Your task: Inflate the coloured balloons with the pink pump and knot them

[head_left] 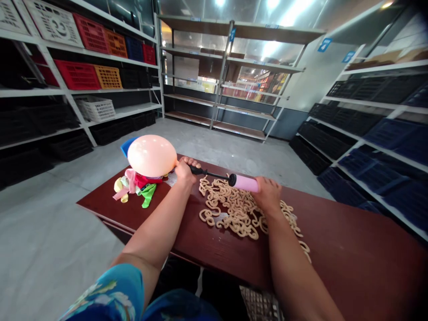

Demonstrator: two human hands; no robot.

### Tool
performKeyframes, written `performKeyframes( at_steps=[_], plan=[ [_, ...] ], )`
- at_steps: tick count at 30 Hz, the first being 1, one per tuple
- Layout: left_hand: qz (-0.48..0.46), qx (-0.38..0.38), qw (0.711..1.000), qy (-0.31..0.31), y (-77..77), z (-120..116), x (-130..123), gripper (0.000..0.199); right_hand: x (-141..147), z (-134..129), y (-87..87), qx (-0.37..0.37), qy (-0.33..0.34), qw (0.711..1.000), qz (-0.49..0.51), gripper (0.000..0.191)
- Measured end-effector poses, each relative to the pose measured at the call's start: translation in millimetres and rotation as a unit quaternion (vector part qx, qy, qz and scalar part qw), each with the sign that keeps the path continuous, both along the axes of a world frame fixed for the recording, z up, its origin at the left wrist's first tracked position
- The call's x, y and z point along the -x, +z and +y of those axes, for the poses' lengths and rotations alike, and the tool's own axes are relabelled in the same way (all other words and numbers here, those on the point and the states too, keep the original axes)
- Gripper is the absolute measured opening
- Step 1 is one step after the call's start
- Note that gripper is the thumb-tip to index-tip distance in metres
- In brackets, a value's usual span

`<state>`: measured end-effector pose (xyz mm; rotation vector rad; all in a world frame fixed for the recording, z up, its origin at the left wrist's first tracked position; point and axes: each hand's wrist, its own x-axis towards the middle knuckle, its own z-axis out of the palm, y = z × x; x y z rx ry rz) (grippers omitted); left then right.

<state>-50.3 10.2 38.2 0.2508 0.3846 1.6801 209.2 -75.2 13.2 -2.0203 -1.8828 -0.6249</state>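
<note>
A peach-coloured balloon (152, 156), swollen with air, sits on the nozzle end of a hand balloon pump. My left hand (186, 170) is closed around the balloon's neck and the pump's black end. The pump's pink barrel (246, 183) is gripped by my right hand (268, 192), with the black rod (217, 175) drawn out between the two hands. Below the balloon lies a pile of limp balloons, among them a green balloon (147, 194) and a pink balloon (130, 179). Many beige curled pieces (234, 209) are spread on the table under the pump.
The dark red table (337, 240) extends to the right. Shelves with red crates (77, 75) and a white basket (96, 108) stand at the left. A metal rack (219, 80) is at the back, and dark blue crates (384, 167) fill shelves at the right.
</note>
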Motion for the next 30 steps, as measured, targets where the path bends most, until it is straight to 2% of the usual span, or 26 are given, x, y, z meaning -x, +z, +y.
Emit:
performKeyframes(
  at_steps=[4, 7, 12, 18, 23, 26, 30],
  plan=[
    [-0.016, 0.001, 1.000, 0.004, -6.4, 4.3, 6.8, 0.018, -14.0, -2.2, -3.2, -0.017, -0.049, 0.999, 0.015, 0.021],
    [-0.029, -0.011, 0.999, -0.006, -12.4, 2.5, -0.2, 0.019, -9.1, -1.5, -2.7, -0.001, -0.067, 0.998, 0.007, 0.022],
    [-0.017, -0.002, 1.000, -0.021, -21.3, -1.9, -21.0, 0.019, 19.9, 0.3, 0.5, 0.035, -0.040, 0.998, -0.025, 0.024],
    [0.000, 0.009, 0.999, -0.045, -23.1, -9.9, -38.9, 0.019, 44.5, -3.2, 1.1, 0.022, 0.012, 0.999, -0.046, 0.023],
    [0.001, 0.030, 0.998, -0.048, -12.3, -3.5, -31.7, 0.018, 26.2, -2.1, -1.5, 0.011, 0.016, 1.000, -0.021, 0.024],
    [0.006, 0.048, 0.998, -0.039, 0.7, 8.9, -23.9, 0.017, 5.0, -0.9, -4.9, 0.004, -0.022, 1.000, 0.003, 0.024],
    [0.038, 0.021, 0.999, -0.021, 23.8, 25.0, -20.3, 0.016, -10.2, 0.7, -8.4, -0.011, -0.086, 0.996, 0.036, 0.021]
  ],
)
